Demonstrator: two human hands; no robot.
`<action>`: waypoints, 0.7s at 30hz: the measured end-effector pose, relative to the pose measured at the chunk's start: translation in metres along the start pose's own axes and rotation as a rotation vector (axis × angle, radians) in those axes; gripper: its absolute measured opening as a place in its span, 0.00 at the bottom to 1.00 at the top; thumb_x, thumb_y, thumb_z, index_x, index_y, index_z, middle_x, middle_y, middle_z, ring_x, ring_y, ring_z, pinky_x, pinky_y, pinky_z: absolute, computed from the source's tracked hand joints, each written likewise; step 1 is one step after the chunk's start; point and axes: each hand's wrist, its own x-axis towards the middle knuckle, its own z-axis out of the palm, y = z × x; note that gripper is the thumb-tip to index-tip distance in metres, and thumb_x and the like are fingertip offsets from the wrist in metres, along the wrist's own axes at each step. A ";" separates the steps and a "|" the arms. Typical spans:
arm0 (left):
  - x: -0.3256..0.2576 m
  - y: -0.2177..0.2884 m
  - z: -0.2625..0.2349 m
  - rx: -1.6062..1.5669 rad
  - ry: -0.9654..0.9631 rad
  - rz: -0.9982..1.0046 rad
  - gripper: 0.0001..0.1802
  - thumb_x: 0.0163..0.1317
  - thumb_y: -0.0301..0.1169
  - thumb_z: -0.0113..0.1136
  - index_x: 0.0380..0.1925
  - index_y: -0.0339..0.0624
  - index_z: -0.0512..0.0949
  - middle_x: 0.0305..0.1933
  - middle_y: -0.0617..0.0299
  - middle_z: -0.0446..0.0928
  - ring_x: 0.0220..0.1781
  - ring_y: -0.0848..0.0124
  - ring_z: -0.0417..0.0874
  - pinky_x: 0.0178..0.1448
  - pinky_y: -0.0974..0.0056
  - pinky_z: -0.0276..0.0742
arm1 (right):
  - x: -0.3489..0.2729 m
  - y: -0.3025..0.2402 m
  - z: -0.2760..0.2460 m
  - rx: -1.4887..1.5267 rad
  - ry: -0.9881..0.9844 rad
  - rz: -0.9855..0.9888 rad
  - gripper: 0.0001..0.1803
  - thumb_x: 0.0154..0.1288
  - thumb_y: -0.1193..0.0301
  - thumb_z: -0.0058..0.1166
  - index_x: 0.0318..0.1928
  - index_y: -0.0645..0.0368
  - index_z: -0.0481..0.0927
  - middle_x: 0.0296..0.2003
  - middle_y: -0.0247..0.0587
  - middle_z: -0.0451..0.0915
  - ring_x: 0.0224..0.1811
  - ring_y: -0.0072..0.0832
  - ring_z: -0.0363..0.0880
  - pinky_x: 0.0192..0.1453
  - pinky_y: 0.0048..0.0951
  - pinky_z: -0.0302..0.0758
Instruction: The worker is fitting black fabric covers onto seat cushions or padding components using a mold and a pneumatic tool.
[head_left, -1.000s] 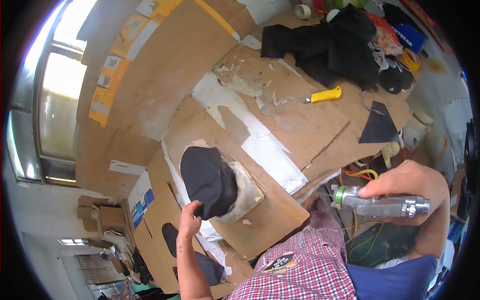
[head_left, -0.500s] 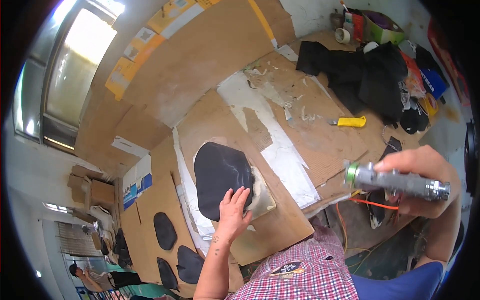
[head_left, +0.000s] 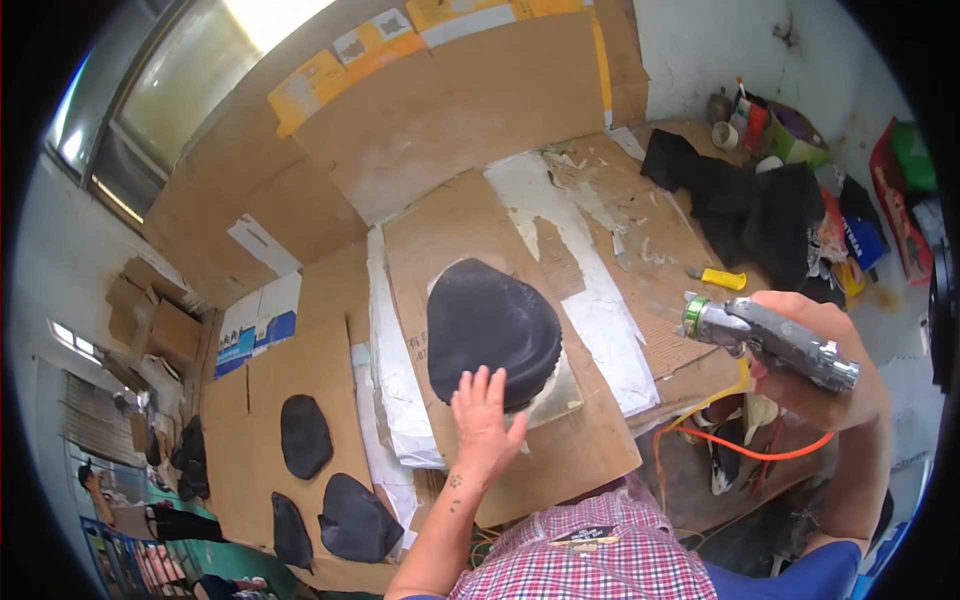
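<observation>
Resting spread left hand (head_left: 485, 428) on black piece (head_left: 493, 325), inward from front edge of tabletop (head_left: 575, 460), seemingly steadying it. Gripping spray gun (head_left: 777, 336) aside in right hand (head_left: 840, 328); probably needing left hand clear before aiming.

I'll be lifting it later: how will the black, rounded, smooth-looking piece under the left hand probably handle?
The black, rounded, smooth-looking piece probably flexes, as its right side shows creases. It may slide under the left hand, its surface looking smooth. Rolling seems unlikely: it lies over the pale, square-cornered block.
</observation>
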 end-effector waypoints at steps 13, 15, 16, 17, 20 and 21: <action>-0.005 0.002 0.039 -0.242 -0.047 0.208 0.40 0.47 0.39 0.62 0.59 0.37 0.60 0.66 0.41 0.52 0.70 0.44 0.46 0.71 0.46 0.42 | -0.013 -0.153 0.130 -0.153 0.033 0.212 0.28 0.46 0.75 0.61 0.52 0.67 0.71 0.40 0.42 0.76 0.35 0.20 0.73 0.40 0.22 0.71; 0.000 0.001 0.045 -0.252 -0.022 0.206 0.39 0.47 0.40 0.62 0.59 0.37 0.61 0.66 0.40 0.52 0.70 0.43 0.46 0.71 0.46 0.42 | -0.020 -0.175 0.156 -0.198 -0.004 0.214 0.29 0.42 0.75 0.61 0.50 0.66 0.73 0.33 0.42 0.79 0.30 0.23 0.78 0.35 0.22 0.73; 0.002 -0.001 0.049 -0.238 -0.005 0.209 0.39 0.46 0.40 0.63 0.58 0.37 0.61 0.66 0.40 0.52 0.70 0.42 0.46 0.71 0.47 0.43 | -0.017 -0.193 0.169 -0.208 -0.077 0.251 0.30 0.40 0.75 0.60 0.50 0.66 0.73 0.29 0.42 0.80 0.27 0.24 0.79 0.33 0.22 0.73; 0.005 -0.003 0.061 -0.216 0.057 0.199 0.38 0.45 0.40 0.62 0.56 0.37 0.63 0.65 0.39 0.53 0.69 0.42 0.46 0.71 0.47 0.43 | -0.018 -0.199 0.175 -0.331 -0.170 0.103 0.31 0.38 0.76 0.58 0.50 0.65 0.74 0.25 0.40 0.79 0.22 0.26 0.79 0.30 0.23 0.74; 0.014 0.006 0.056 -0.234 -0.005 0.181 0.37 0.44 0.40 0.62 0.55 0.35 0.64 0.65 0.40 0.54 0.69 0.42 0.47 0.71 0.47 0.43 | -0.009 -0.237 0.209 -0.502 -0.272 0.076 0.29 0.40 0.77 0.58 0.49 0.66 0.74 0.27 0.44 0.80 0.24 0.28 0.81 0.30 0.22 0.74; 0.015 0.008 0.057 -0.220 0.017 0.170 0.36 0.44 0.40 0.62 0.54 0.34 0.65 0.63 0.41 0.57 0.69 0.43 0.49 0.70 0.47 0.44 | -0.004 -0.243 0.220 -0.522 -0.288 0.077 0.29 0.40 0.77 0.58 0.49 0.66 0.74 0.27 0.44 0.80 0.24 0.28 0.81 0.30 0.22 0.74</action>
